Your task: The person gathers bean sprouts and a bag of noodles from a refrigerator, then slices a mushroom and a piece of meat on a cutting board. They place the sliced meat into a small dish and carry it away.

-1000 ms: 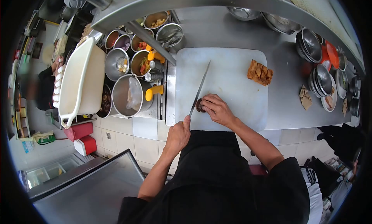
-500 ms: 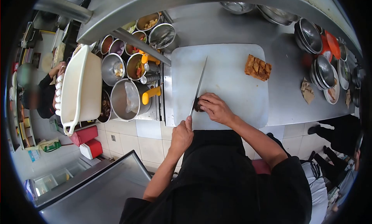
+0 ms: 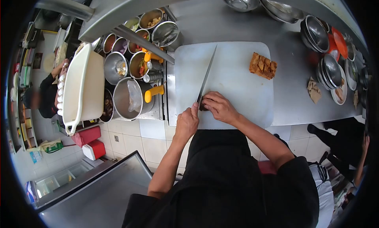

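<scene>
My left hand point(image 3: 187, 122) is closed around the handle of a long kitchen knife point(image 3: 208, 73), whose blade points away from me over the white cutting board point(image 3: 237, 105). Against the blade, near its handle end, lies a small dark brown piece of food point(image 3: 202, 106). The curled fingers of my right hand point(image 3: 221, 108) pin this piece to the board and cover most of it; its kind cannot be made out. Toward the board's far right corner rests a golden-brown block of food point(image 3: 263, 66), scored across its top.
Left of the board stand steel pots point(image 3: 128, 99) of ingredients, yellow-handled tools point(image 3: 154, 93) and a cream-coloured bin point(image 3: 82, 86). Stacked metal bowls point(image 3: 331, 70) and a crumpled brown paper point(image 3: 314, 90) are on the right. A metal shelf rail point(image 3: 197, 1) crosses overhead. Other people are at both sides.
My left hand has moved slightly forward and to the right, and the knife has slid forward with it. My right hand still holds the dark piece in nearly the same place.
</scene>
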A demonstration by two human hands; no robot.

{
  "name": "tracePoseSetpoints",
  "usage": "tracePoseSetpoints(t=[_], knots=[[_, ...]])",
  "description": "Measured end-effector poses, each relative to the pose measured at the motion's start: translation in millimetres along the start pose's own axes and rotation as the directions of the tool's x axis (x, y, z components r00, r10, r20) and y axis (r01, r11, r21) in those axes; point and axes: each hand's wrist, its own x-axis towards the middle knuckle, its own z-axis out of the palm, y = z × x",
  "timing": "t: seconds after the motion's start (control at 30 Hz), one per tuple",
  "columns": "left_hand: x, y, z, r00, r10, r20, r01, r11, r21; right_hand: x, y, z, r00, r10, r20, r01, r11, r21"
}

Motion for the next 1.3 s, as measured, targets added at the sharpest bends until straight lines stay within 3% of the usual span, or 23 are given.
tracePoseSetpoints(t=[0.17,0.27,0.37,0.47,0.57,0.7,0.93,1.1,1.17,1.3], knots=[[-45.1,-7.1,-5.9,0.987,-0.148,0.056,0.145,0.988,0.055,-1.1,-0.7,-1.6,1.0,0.021,-0.02,-0.022,1.0,-0.015],[-31.0,-16.8,12.1,0.993,-0.111,0.045,0.106,0.99,0.095,-2.3,-0.4,0.5,0.998,0.013,-0.054,-0.013,1.0,-0.006],[-11.1,-6.3,4.7,1.0,0.011,-0.005,-0.011,1.0,-0.026,0.5,-1.9,-0.8,0.999,0.012,-0.036,-0.013,1.0,-0.009],[-35.3,9.4,-17.3,0.99,-0.114,0.083,0.11,0.993,0.042,0.8,-0.8,-2.2,1.0,0.011,-0.027,-0.011,1.0,0.005],[-55.1,-6.9,-3.7,0.983,-0.177,0.056,0.173,0.982,0.07,0.2,-2.4,-3.0,0.999,0.015,-0.034,-0.015,1.0,0.01],[-15.2,-12.2,20.0,1.0,-0.022,-0.003,0.022,1.0,-0.008,-2.7,3.7,3.4,0.999,0.014,-0.04,-0.015,1.0,-0.019],[-41.8,9.3,-17.7,0.991,-0.112,0.077,0.11,0.994,0.028,0.0,-1.9,-2.5,0.999,0.025,-0.026,-0.025,1.0,-0.016],[-60.9,-5.2,-0.8,0.984,-0.165,0.071,0.164,0.986,0.023,-4.8,2.8,1.4,0.998,0.014,-0.066,-0.016,0.999,-0.031],[-41.7,-15.3,19.4,0.998,-0.068,0.01,0.068,0.998,-0.005,-5.5,1.8,3.0,0.996,0.055,-0.071,-0.056,0.998,-0.013],[2.5,3.6,15.8,1.0,-0.021,-0.006,0.021,1.0,-0.003,-5.4,-5.0,-0.8,0.995,0.065,-0.072,-0.065,0.998,-0.008]])
